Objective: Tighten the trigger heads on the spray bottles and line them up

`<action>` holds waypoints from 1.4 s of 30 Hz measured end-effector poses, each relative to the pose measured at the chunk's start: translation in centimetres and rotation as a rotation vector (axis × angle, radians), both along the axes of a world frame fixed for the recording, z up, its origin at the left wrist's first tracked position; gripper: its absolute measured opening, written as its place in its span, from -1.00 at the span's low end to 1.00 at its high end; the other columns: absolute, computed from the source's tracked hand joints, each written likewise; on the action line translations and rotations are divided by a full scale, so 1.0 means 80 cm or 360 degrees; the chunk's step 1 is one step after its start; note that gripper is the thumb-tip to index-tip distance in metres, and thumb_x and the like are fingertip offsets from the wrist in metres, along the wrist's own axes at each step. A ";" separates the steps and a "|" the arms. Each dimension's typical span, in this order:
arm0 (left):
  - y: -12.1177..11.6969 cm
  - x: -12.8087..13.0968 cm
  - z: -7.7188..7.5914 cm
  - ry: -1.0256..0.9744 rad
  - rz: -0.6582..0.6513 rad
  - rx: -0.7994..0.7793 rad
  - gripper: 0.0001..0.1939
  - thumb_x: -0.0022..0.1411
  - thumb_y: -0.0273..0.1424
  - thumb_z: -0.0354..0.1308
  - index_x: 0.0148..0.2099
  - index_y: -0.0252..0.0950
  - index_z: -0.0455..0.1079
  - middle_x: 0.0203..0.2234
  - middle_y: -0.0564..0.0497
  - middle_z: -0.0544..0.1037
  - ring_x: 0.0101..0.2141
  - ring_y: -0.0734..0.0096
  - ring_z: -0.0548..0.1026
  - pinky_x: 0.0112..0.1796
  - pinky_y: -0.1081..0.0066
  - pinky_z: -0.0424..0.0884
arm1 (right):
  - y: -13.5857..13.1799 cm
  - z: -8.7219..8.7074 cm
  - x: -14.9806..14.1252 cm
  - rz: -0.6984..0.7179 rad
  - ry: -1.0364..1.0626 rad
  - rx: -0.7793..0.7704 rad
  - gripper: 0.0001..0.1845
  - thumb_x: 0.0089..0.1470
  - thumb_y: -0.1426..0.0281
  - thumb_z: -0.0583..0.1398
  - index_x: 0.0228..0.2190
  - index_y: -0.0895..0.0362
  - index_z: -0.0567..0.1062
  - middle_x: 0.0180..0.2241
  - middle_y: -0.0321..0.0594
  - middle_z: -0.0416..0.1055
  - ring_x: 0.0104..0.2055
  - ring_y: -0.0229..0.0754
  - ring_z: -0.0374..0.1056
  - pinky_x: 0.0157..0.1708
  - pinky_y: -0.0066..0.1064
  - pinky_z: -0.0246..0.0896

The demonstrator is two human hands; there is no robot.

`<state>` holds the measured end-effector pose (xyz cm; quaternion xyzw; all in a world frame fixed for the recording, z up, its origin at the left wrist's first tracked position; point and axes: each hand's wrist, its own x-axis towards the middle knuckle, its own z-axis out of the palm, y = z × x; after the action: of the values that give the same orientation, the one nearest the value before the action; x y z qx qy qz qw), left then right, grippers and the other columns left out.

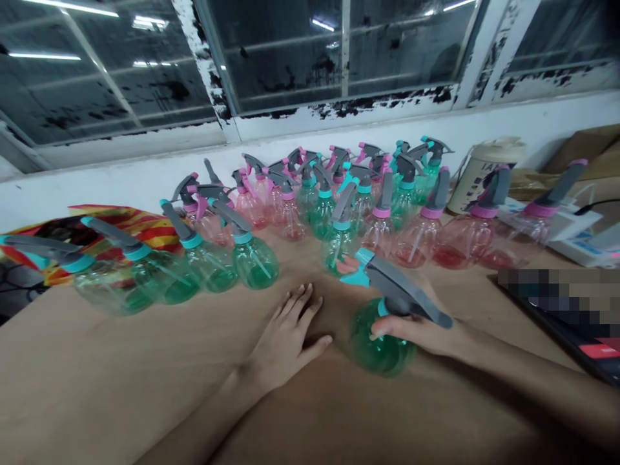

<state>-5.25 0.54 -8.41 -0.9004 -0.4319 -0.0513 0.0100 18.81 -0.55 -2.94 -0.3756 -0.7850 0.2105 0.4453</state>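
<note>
My right hand [411,326] is wrapped round a green spray bottle [382,352] with a grey and turquoise trigger head, its nozzle pointing left. The bottle is slightly blurred, and I cannot tell whether its base touches the table. My left hand [293,329] lies flat on the brown tabletop with its fingers spread, holding nothing. Beyond it stands a green spray bottle [256,261], the nearest of several green ones in a row to the left. Another green spray bottle [338,242] stands just behind the held one. Pink spray bottles [416,242] line up to the right.
More pink and green spray bottles crowd the back, near the wall below the windows. A red and yellow bag [130,223] lies at the left. On the right are a cream container [484,171], cardboard [593,158], white boxes with a cable, and a dark, partly pixelated device [557,323].
</note>
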 end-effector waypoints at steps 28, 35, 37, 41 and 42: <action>-0.021 0.014 -0.001 -0.0200 0.0394 0.0236 -0.63 0.28 -0.27 0.03 -0.03 -0.49 0.34 -0.03 -0.37 0.48 0.02 -0.07 0.41 -0.08 0.07 0.41 | 0.045 -0.002 -0.054 -0.0464 -0.0220 0.0032 -0.63 0.04 0.09 0.21 -0.29 0.13 0.54 -0.25 -0.10 0.56 -0.20 0.08 0.47 -0.20 -0.07 0.31; -0.017 0.001 0.019 -0.0283 0.0591 0.0363 -0.82 0.30 -0.36 -0.03 -0.25 -0.33 0.34 -0.31 -0.18 0.51 -0.20 0.05 0.48 -0.28 0.17 0.47 | 0.080 -0.008 -0.097 -0.0464 -0.0106 0.0125 -0.63 0.05 0.11 0.21 -0.28 0.15 0.53 -0.27 -0.08 0.56 -0.23 0.02 0.47 -0.22 -0.17 0.31; -0.016 0.002 0.018 -0.0293 0.0548 0.0370 -0.84 0.29 -0.35 -0.02 -0.22 -0.31 0.33 -0.28 -0.16 0.49 -0.16 0.07 0.45 -0.25 0.19 0.47 | 0.089 -0.010 -0.105 -0.0486 -0.0083 0.0131 -0.63 0.06 0.11 0.20 -0.26 0.15 0.52 -0.27 -0.07 0.56 -0.22 0.02 0.47 -0.22 -0.17 0.31; -0.016 0.006 0.009 -0.0279 0.0483 0.0353 -0.83 0.27 -0.36 0.00 -0.14 -0.33 0.31 -0.22 -0.18 0.47 -0.11 0.04 0.41 -0.20 0.15 0.46 | 0.102 -0.013 -0.118 -0.0560 -0.0048 0.0153 -0.63 0.05 0.11 0.20 -0.26 0.15 0.50 -0.26 -0.05 0.55 -0.21 0.04 0.46 -0.21 -0.15 0.30; -0.016 0.007 0.006 -0.0269 0.0472 0.0341 -0.82 0.27 -0.36 0.01 -0.13 -0.33 0.31 -0.21 -0.18 0.46 -0.11 0.04 0.40 -0.20 0.14 0.46 | 0.106 -0.013 -0.120 -0.0578 -0.0041 0.0161 -0.63 0.05 0.11 0.19 -0.26 0.16 0.50 -0.26 -0.03 0.55 -0.20 0.05 0.46 -0.20 -0.15 0.30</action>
<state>-4.68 -0.70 -7.91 -0.8132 -0.5511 -0.1704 0.0768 9.18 7.89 -3.95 -0.4910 -0.7195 0.0822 0.4841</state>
